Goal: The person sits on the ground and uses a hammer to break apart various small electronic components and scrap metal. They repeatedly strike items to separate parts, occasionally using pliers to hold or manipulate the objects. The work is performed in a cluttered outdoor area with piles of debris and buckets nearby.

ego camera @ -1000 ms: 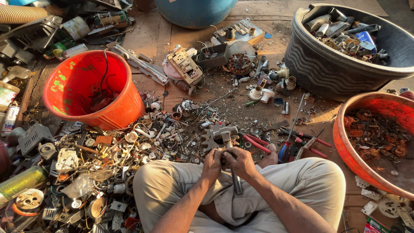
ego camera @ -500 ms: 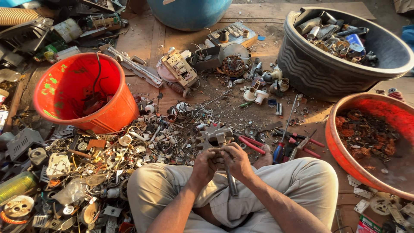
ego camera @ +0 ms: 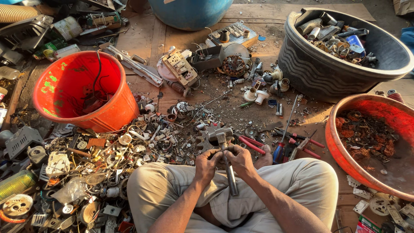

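The person sat cross-legged on the floor (ego camera: 181,92), and both hands met just above the lap around a grey metal motor part (ego camera: 217,137) with a long steel shaft (ego camera: 230,177) that ran down between the knees. The left hand (ego camera: 207,162) was curled closed on the shaft from one side, and the right hand (ego camera: 239,159) was wrapped on it from the other, the fingertips of both pressed near the part's toothed head. Just beyond the hands lay red-handled pliers (ego camera: 251,145) and, a little to the right, a screwdriver with a red and blue handle (ego camera: 280,149). A heap of small scrap pieces (ego camera: 108,164) spread over the floor to the left, beside an orange bucket (ego camera: 114,110) with a black cable inside. To the right stood an orange basin (ego camera: 340,155) of rusty wire, and behind it a black tub (ego camera: 319,75) of metal parts.
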